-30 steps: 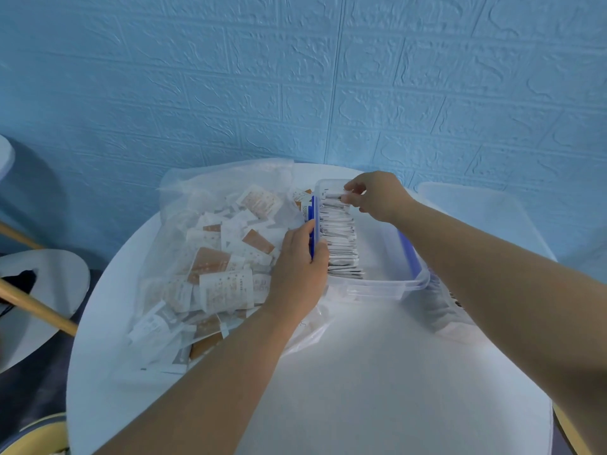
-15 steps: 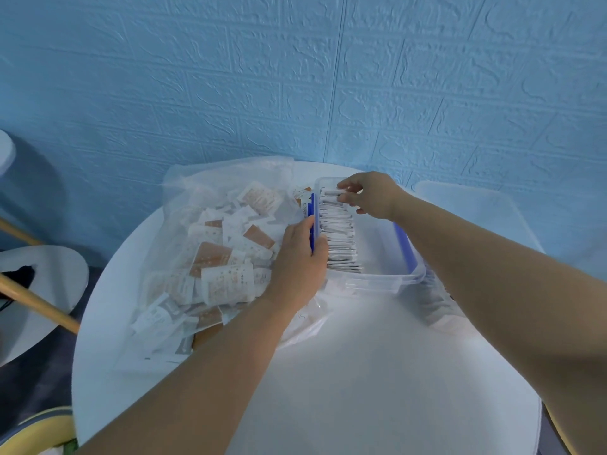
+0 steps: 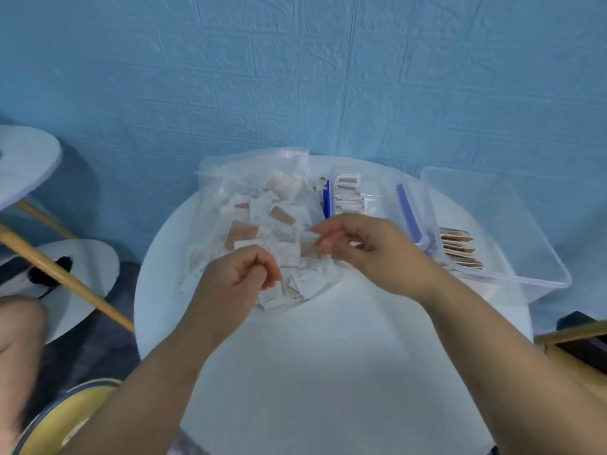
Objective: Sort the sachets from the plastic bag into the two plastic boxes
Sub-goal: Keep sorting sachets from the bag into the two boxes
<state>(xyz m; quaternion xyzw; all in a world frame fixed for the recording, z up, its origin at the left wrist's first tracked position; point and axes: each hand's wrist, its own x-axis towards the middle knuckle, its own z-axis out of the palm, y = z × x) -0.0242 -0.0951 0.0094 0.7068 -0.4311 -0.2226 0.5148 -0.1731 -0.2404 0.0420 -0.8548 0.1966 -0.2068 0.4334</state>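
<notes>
Above the plastic bag of sachets, left hand fist-like, hold unclear; right hand slack, empty.

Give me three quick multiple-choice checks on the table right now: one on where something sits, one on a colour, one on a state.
1. The brown-sachet box stands where from the white-sachet box? A to its left; B to its right; C stacked on it.
2. The white-sachet box's latches are: A blue; B red; C green.
3. The white-sachet box is: A lidded; B tipped over; C open-topped.
Answers: B, it sits further right on the table; A, both side latches show blue; C, its sachets stand exposed under no lid.
</notes>
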